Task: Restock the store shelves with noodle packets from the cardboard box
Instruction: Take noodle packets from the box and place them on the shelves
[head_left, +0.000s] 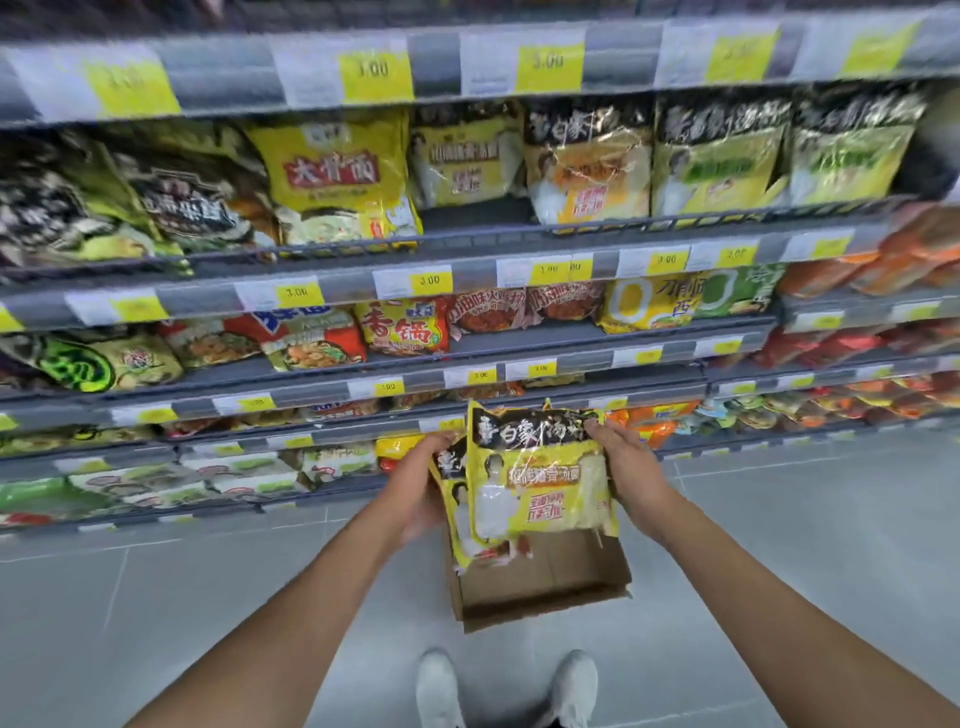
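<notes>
We held two packets (540, 483) upright between both hands, in the air above the box (545, 577) and in front of the lower shelves (493, 244). The packets overlapped. The front one faced us, yellow with a black band along its top edge, and the rear one stuck out past its left and bottom edges.

Our left hand (418, 488) gripped the left edge of the pair with its fingers curled behind it. That hand was blurred, so we could not tell how the thumb lay. Our right hand (631, 467) held the right edge of the front packet. Its fingers (602, 428) were pressed together and bent over the top right corner, and the thumb was hidden.

The box stood open on the floor (779, 545), near the foot of the shelves and just ahead of our white shoes (439, 686). The part of its inside that we could see was plain cardboard.

Stock (587, 166) of the same design stood upright on an upper shelf, near the middle of its front edge. Yellow price tags (374, 73) ran along the shelf edges.
</notes>
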